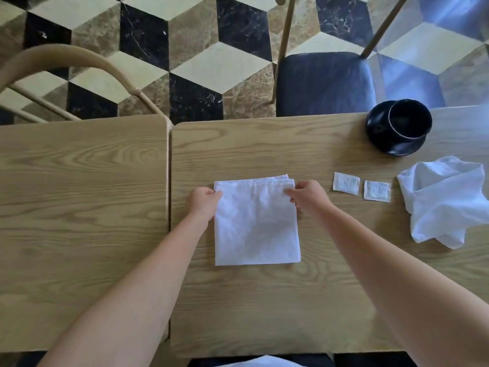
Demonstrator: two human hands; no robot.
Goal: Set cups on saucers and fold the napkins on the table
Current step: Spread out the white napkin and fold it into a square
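Observation:
A white napkin lies folded into a flat rectangle on the wooden table in front of me. My left hand pinches its far left corner and my right hand pinches its far right corner. A second white napkin lies crumpled at the right edge of the view. At the far right of the table a black cup stands on a black saucer.
Two small white sachets lie between the folded napkin and the crumpled one. A second wooden table abuts on the left with a narrow gap. A dark-cushioned chair and a curved wooden chair back stand beyond.

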